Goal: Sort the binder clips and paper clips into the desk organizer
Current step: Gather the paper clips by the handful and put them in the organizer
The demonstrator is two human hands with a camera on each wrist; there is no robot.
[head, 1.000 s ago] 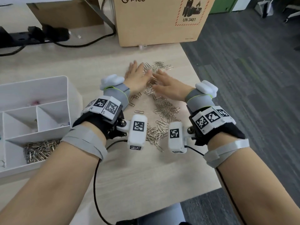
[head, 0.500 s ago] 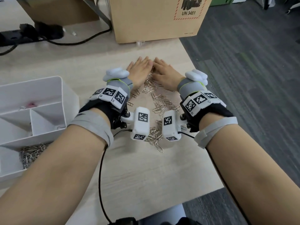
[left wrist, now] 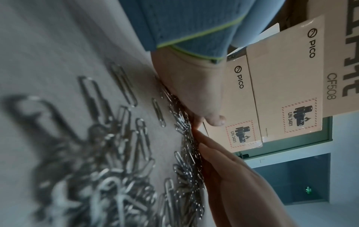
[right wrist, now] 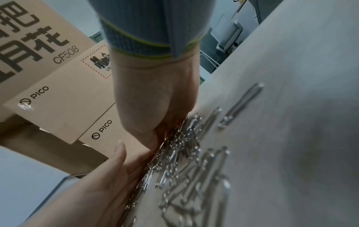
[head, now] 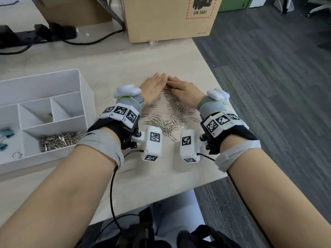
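Loose silver paper clips (head: pixel 170 120) lie in a heap on the wooden table between my wrists. My left hand (head: pixel 154 86) and right hand (head: pixel 184 90) stand on edge behind the heap's far end, fingers straight and fingertips touching, forming a wedge against the clips. In the left wrist view my left hand (left wrist: pixel 190 86) presses the clips (left wrist: pixel 182 122) with the right hand (left wrist: pixel 233 176) beside it. The right wrist view shows my right hand (right wrist: pixel 155 95), left hand (right wrist: pixel 101 184) and the clips (right wrist: pixel 184 153) between them. The white desk organizer (head: pixel 84 90) stands to the left.
The organizer's front compartment holds a pile of paper clips (head: pixel 59 140), and blue binder clips (head: pixel 6 133) lie at its left. A cardboard box (head: pixel 161 18) stands behind my hands, a black power strip (head: pixel 35 33) at the back left. The table's right edge (head: pixel 211 72) is close.
My hands have come together until the fingertips touch and have drawn toward me, raking the far scattered clips into the nearer heap.
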